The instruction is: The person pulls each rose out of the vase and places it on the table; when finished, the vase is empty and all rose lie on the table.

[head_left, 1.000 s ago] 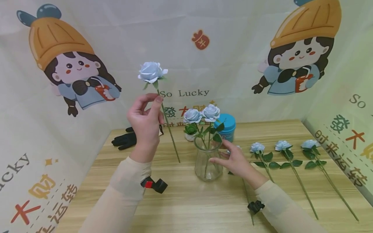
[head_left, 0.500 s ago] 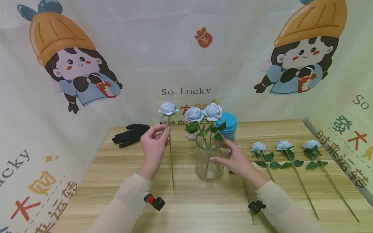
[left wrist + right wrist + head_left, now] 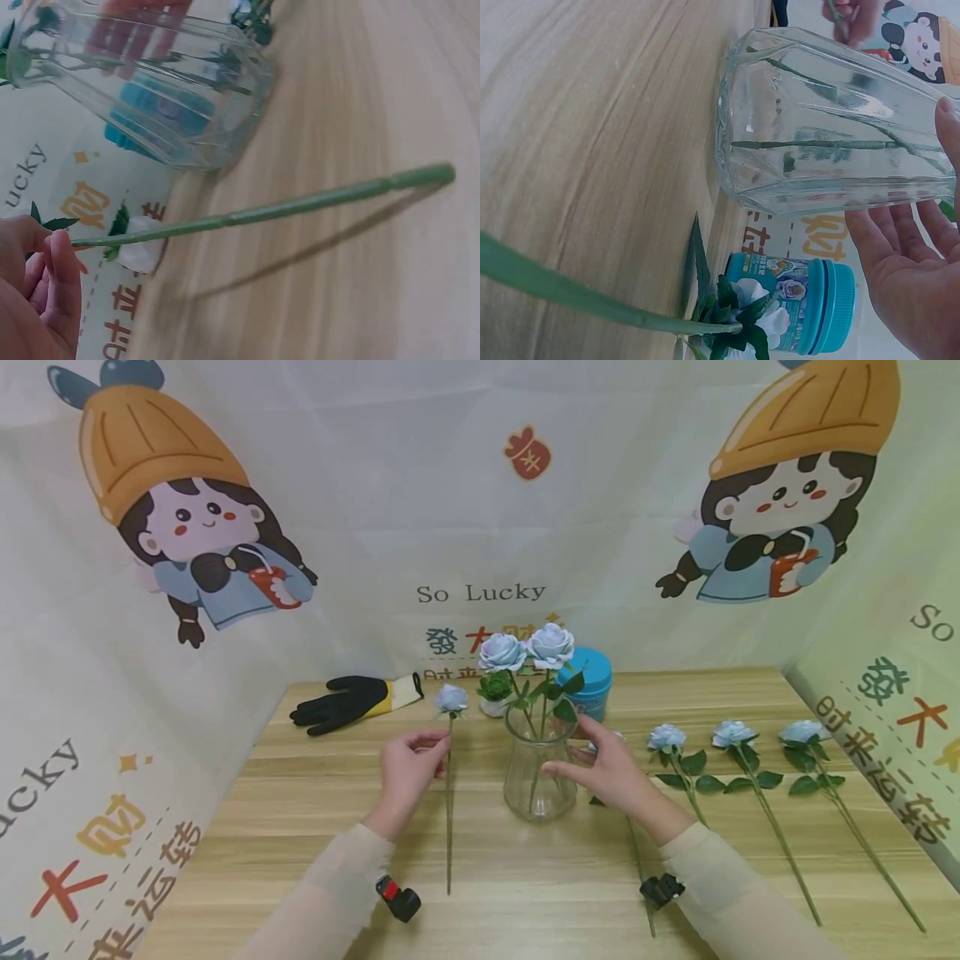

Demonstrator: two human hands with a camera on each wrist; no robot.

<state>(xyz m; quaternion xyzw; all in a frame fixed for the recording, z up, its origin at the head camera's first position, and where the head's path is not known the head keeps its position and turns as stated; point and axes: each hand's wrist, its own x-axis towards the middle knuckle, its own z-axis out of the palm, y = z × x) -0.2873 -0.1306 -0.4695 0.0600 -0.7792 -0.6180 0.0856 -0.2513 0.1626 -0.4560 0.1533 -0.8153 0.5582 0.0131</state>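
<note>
My left hand pinches the stem of a pale blue artificial rose between thumb and fingertips. The rose is upright to the left of the vase, and its bare green stem runs down near the tabletop. With thumb and fingers on either side, my right hand holds the clear glass vase near its neck. Two pale blue roses stand in the vase, their stems visible through the glass in the right wrist view. Some right fingers are behind the vase.
Several more roses lie on the wooden table at the right, one partly under my right arm. Behind the vase stand a blue-lidded tub and a small potted plant. A black and yellow glove lies at the back left.
My left hand has come down and slightly right with its rose, from high above the table to beside the vase. My right hand and the vase have stayed almost in place.
</note>
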